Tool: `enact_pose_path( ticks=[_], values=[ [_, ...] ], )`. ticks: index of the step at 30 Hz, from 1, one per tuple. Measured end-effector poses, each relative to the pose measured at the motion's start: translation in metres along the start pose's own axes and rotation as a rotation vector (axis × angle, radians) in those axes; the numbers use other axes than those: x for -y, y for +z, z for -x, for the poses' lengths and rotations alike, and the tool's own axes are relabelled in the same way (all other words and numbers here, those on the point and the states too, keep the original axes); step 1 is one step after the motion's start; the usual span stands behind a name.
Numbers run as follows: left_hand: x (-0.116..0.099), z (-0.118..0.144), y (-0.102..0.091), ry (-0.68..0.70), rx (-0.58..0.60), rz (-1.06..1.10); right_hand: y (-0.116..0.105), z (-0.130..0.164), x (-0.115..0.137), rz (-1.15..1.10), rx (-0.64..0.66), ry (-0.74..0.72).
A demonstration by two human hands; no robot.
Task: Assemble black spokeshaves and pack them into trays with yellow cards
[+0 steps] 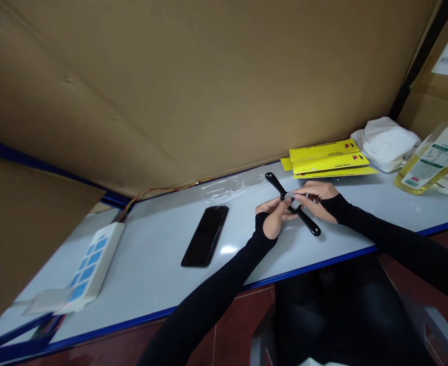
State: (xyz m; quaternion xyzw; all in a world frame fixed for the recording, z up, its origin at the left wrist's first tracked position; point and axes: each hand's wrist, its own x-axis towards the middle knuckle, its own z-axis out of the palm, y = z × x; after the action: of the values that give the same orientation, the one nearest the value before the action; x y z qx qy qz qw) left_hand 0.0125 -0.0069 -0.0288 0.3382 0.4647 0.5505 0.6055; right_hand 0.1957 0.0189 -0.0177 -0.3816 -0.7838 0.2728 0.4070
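Observation:
A black spokeshave (308, 222) with two long handles lies slantwise in my hands, just above the table. My left hand (274, 216) is closed round its middle, thumb on top. My right hand (317, 197) is closed in a pinch at the same middle part, at a small flat greyish piece (291, 195) that looks like the blade. Fingers partly hide this piece, and how it sits in the body cannot be made out. Behind my hands lie several yellow packaging cards (325, 163). A clear plastic blister shell (233, 188) lies to their left.
A black phone (204, 236) lies on the white table (147, 254) left of my hands. Further left is a white power strip (96, 262) with wires behind it. At right stand a bottle of yellow liquid (429, 157) and a white cloth bundle (387, 142). Cardboard walls the back.

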Motion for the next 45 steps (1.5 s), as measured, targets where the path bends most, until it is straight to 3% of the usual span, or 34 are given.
enact_pose_path(
  ticks=[15,20,26,30,35,40,43,45],
  values=[
    [-0.003,-0.002,-0.001,0.024,-0.066,-0.006,0.004,-0.002,-0.006,-0.017,-0.003,0.058],
    [-0.017,-0.005,-0.003,-0.005,-0.096,0.028,-0.014,-0.011,-0.03,0.215,-0.078,0.088],
    [-0.017,-0.014,-0.013,0.025,-0.115,0.059,-0.042,-0.016,-0.045,0.574,0.11,0.26],
    [-0.015,-0.014,-0.014,0.016,-0.097,0.056,-0.044,-0.017,-0.037,0.679,0.235,0.308],
    [-0.017,-0.01,-0.01,0.002,-0.091,0.056,-0.04,-0.018,-0.028,0.778,0.288,0.324],
    [-0.018,-0.005,-0.005,-0.05,-0.103,0.032,-0.036,-0.016,-0.024,0.507,0.186,0.314],
    [-0.016,-0.004,-0.002,-0.091,-0.126,0.013,-0.031,-0.013,-0.015,0.105,0.024,0.298],
    [-0.013,-0.004,-0.001,-0.126,-0.138,0.003,-0.028,-0.011,-0.007,-0.176,-0.015,0.344]
  ],
)
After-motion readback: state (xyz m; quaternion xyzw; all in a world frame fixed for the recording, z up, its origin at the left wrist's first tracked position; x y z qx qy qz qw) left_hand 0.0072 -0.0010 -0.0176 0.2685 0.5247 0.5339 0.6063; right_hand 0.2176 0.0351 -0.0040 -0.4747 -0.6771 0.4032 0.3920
